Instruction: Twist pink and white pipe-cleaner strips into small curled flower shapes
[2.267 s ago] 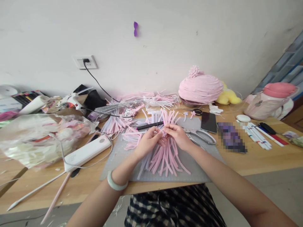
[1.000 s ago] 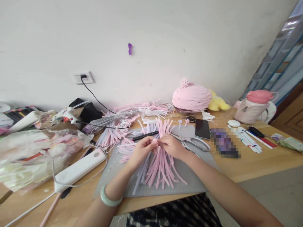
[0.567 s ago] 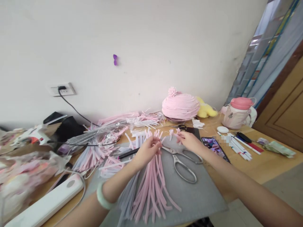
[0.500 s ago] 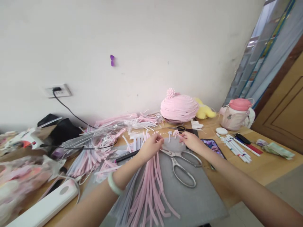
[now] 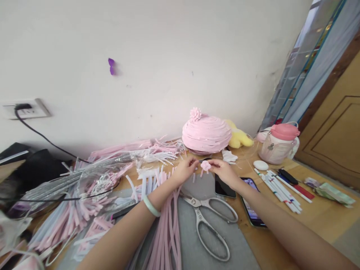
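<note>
Pink foam fills the head view: our right hand (image 5: pixel 225 171) pinches a small rolled pink foam flower (image 5: pixel 205 165) between thumb and fingertips, raised just above the far edge of the grey cutting mat (image 5: pixel 239 251). Our left hand (image 5: pixel 186 170), a pale jade bangle (image 5: pixel 151 206) on its wrist, reaches beside the flower with its fingers curled; whether they close on anything we cannot tell, since the knuckles hide the tips. Under that forearm lie long pink foam strips (image 5: pixel 168 232) running toward us across the mat. We judge the flower to be very light, soft and easily crushed, so it is best taken at its base with a gentle pinch rather than by the petals. A pair of steel scissors (image 5: pixel 209 221) rests on the mat, blades toward the hands. Two phones (image 5: pixel 225 186) lie just right of them. Behind the hands sits a pink dome wrapped in foam strips (image 5: pixel 206 133), with a yellow plush toy (image 5: pixel 239 138) touching its right side and a pink-lidded bottle (image 5: pixel 278 144) farther right on the wooden table (image 5: pixel 323 213).
</note>
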